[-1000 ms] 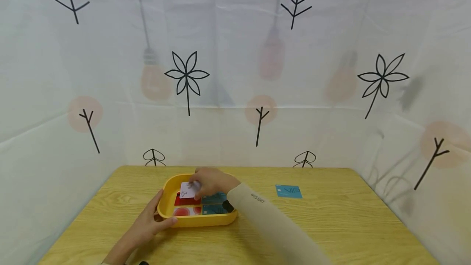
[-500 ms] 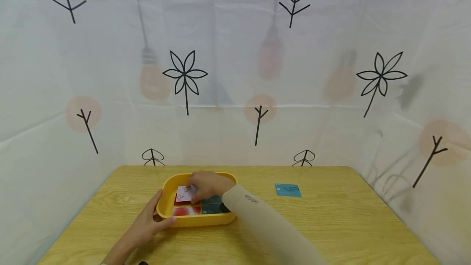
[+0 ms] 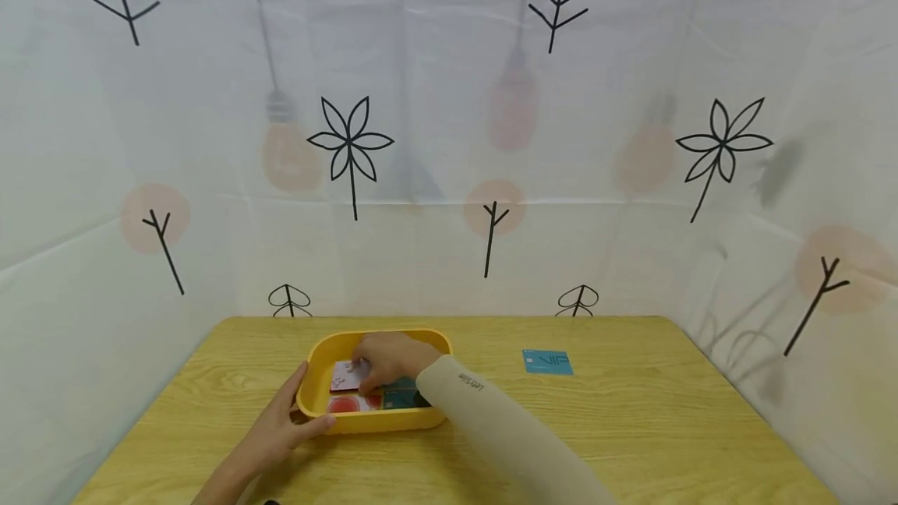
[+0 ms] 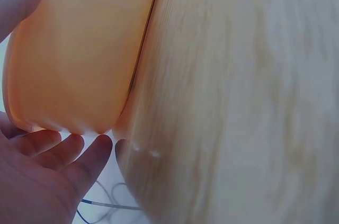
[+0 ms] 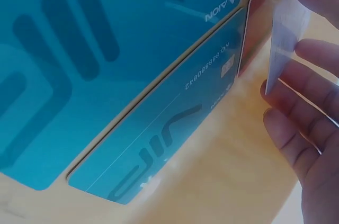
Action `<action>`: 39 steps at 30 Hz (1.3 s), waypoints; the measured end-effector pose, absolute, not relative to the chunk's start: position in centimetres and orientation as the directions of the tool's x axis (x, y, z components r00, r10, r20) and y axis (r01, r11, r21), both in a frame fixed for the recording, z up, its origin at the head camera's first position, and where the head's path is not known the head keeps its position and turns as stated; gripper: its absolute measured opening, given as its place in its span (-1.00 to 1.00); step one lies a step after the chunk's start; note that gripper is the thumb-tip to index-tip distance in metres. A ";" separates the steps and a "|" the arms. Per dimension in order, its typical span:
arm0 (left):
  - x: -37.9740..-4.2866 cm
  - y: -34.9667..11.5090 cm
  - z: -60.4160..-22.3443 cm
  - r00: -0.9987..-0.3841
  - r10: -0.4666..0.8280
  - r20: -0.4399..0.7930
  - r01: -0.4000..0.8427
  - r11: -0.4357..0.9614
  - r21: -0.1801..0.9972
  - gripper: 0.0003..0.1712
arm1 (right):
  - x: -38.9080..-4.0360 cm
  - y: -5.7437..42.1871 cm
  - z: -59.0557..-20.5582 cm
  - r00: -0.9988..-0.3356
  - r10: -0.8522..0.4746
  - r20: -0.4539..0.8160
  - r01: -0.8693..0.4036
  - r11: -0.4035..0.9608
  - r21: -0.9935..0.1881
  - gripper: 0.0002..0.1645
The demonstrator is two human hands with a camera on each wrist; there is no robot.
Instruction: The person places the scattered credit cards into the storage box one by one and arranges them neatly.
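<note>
My right hand (image 3: 394,356) reaches into the yellow tray (image 3: 386,421) and pinches a white card (image 3: 345,377) between thumb and fingers. The white card (image 5: 283,38) appears nearly edge-on in the right wrist view. It lies over a red card at the tray's left, mostly covered. A red-and-white card (image 3: 344,405) and a teal VIP card (image 3: 398,398) lie along the front of the tray floor. Another teal card (image 3: 400,383) is behind, partly hidden by my hand. My left hand (image 3: 281,421) holds the tray's left end, thumb at the front rim, fingertips against the end wall.
A single teal VIP card (image 3: 548,361) lies on the wooden table (image 3: 631,411), right of the tray. A white curtain (image 3: 421,256) with line drawings surrounds the table's back and sides.
My right hand has lowered the white card toward the front left, and it now covers almost all of the red card. My left hand keeps its hold on the tray.
</note>
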State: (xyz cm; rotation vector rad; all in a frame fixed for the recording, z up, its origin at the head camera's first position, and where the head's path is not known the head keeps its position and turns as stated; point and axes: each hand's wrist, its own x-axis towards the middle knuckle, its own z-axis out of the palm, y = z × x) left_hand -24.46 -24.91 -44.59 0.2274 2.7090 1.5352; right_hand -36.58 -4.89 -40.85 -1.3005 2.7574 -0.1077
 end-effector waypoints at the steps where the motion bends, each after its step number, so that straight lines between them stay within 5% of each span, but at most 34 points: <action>1: -24.5 -24.9 -44.6 -0.988 0.140 0.059 0.122 0.505 0.854 0.19 | -36.6 -4.9 -40.9 -0.636 -0.770 -0.055 -0.764 0.638 -0.100 -0.54; 39: -24.3 -24.8 -44.5 -0.987 0.142 0.071 0.133 0.496 0.858 0.18 | -36.7 -5.3 -41.4 -0.647 -0.758 -0.077 -0.756 0.652 -0.067 -0.63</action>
